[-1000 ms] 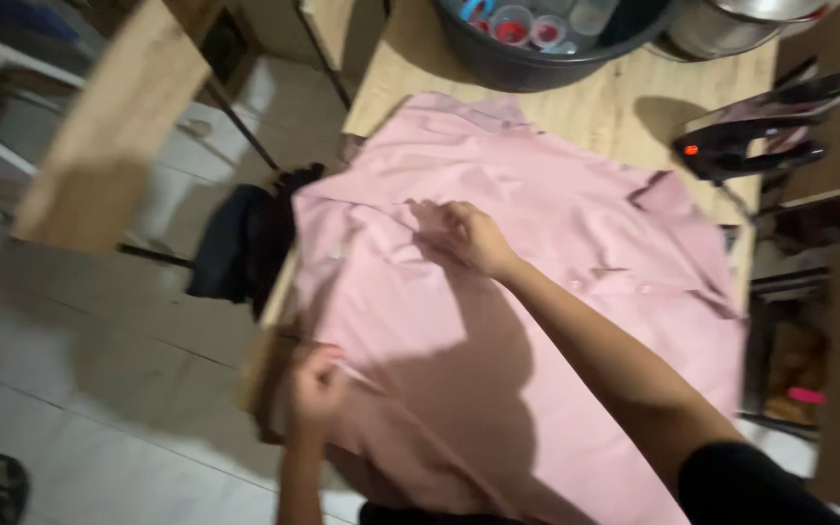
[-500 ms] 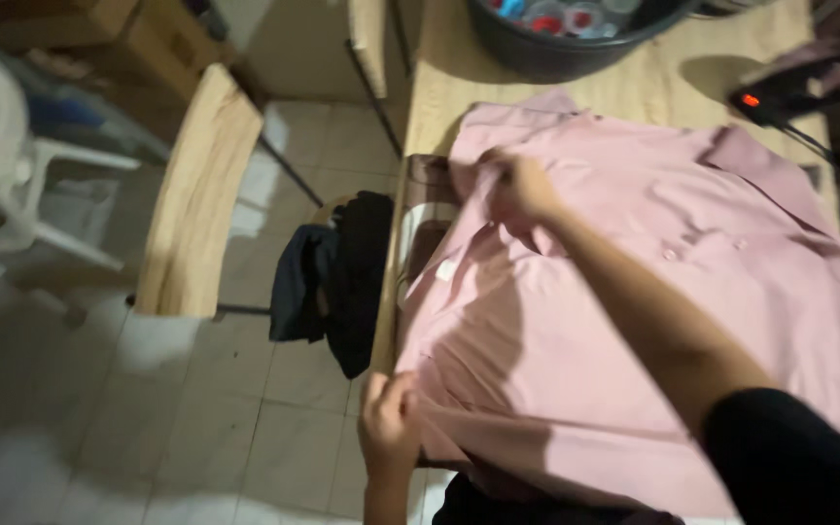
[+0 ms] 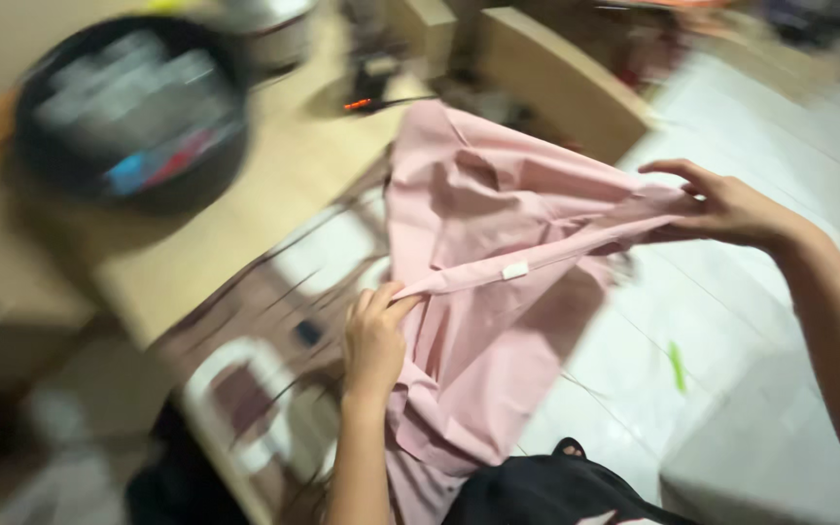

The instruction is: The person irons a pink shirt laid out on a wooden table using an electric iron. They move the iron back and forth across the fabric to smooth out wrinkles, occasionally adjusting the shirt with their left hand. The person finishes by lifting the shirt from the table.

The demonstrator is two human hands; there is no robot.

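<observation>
The pink shirt (image 3: pixel 498 243) hangs stretched between my two hands, lifted off the wooden table (image 3: pixel 245 194). My left hand (image 3: pixel 373 340) pinches one end of its edge tight; my right hand (image 3: pixel 726 206) grips the other end, well apart. Beyond my left fingers sits a blurred dark basin (image 3: pixel 128 107).

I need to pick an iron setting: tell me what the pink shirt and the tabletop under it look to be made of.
Pink shirt: thin, matte woven cloth, probably cotton or a blend; it creases sharply and drapes limply between the left hand and right hand.
Tabletop: pale wood or laminate, too blurred to tell.
</observation>
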